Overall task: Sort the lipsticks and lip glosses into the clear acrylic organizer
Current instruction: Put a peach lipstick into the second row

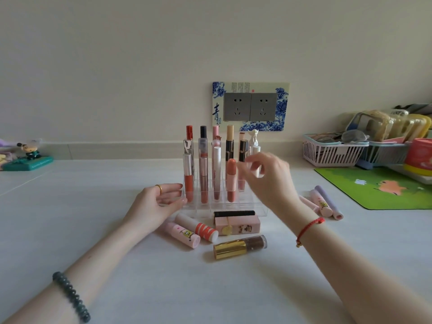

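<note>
The clear acrylic organizer (233, 206) stands mid-table with several lipsticks and glosses upright in its back rows, among them a peach-capped gloss (231, 181). My left hand (156, 202) holds the organizer's left end, thumb in front and fingers behind. My right hand (268, 176) hovers blurred at the right end with its fingers spread, beside an upright white tube (255, 152). In front of the organizer lie a black lipstick (233, 213), a pink square lipstick (238, 226), a gold-capped gloss (239, 247), a red-striped tube (198, 228) and a pink cartoon tube (182, 235). To the right lie two more tubes, pink (321, 202) and lilac (328, 201).
A green mat (378, 188) covers the table's right side, with pink and blue baskets (334, 153) and a red tin (419, 157) behind it. A small figurine (30, 153) sits at the far left. The wall with power sockets (250, 106) is just behind the organizer.
</note>
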Motion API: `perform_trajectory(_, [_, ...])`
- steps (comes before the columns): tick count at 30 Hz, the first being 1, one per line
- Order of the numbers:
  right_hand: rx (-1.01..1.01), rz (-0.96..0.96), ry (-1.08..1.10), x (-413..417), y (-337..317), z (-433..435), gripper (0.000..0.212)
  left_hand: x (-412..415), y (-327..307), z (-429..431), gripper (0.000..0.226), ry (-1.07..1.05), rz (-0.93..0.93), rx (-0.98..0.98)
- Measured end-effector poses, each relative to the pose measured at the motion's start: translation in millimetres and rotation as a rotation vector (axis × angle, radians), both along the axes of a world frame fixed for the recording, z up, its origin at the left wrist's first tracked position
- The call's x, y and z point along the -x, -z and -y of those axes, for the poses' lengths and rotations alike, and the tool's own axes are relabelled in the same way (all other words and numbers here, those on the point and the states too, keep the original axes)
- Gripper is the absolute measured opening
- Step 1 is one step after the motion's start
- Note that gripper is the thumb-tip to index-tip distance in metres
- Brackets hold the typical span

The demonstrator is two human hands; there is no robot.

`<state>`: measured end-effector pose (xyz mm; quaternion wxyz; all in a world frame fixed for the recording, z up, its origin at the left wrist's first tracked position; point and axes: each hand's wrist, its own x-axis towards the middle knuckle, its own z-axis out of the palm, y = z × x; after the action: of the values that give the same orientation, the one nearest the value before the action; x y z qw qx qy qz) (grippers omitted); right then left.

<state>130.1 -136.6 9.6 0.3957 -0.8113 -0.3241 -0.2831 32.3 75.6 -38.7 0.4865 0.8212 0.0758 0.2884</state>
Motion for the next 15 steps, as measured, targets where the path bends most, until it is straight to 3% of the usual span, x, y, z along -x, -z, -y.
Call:
perform_trajectory(3, [-0.097, 0.116, 0.127, -11.1, -16.7, 34.1, 0.015, -0.5, -0.4, 1.3, 0.03, 0.002, 0.007, 0.024])
perform_trajectory(5, [0.037, 0.1, 0.311, -31.6, -19.9, 68.9, 0.011, -0.6, -0.7, 1.9, 0.032, 0.0, 0.01, 0.005])
perform_trajectory(10, [0.597, -0.468, 0.633, -71.3, -3.3, 129.0, 0.033, 0.5, -0.6, 3.6, 0.033, -0.011, 0.01, -0.006])
perform_trajectory(12, [0.627, -0.592, 0.639, -73.2, -0.1, 130.5, 0.047, 1.2, -1.1, 3.5, 0.033, -0.013, 0.005, -0.004])
perform_trajectory(15, [0.566, -0.66, 0.626, -68.2, -1.8, 128.5, 0.047, 2.2, -1.9, 4.1, 0.033, -0.012, -0.004, 0.0])
